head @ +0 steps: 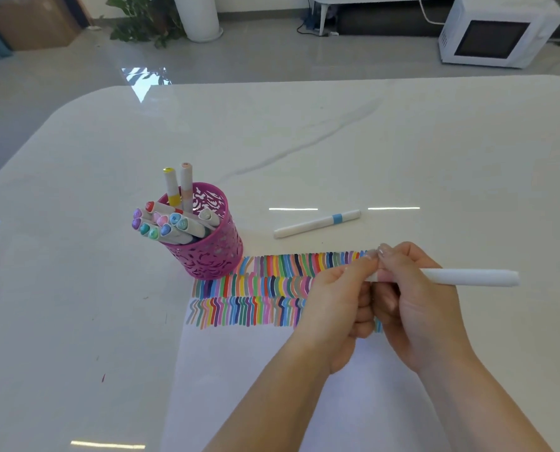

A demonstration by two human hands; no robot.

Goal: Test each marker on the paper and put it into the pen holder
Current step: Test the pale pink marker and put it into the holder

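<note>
Both hands [379, 298] round white marker [467, 277]

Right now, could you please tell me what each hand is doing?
Left hand: closed on the marker's near end.
Right hand: closed around the marker.

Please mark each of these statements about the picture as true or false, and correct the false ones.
1. The pen holder is blue. False: it is pink.
2. Both hands hold one white marker. True: the left hand and right hand meet at its left end.
3. No marker lies loose on the table. False: a marker with a blue band lies beyond the paper.
4. The paper carries rows of coloured strokes. True.
5. The pen holder is empty. False: many markers stand in it.
</note>
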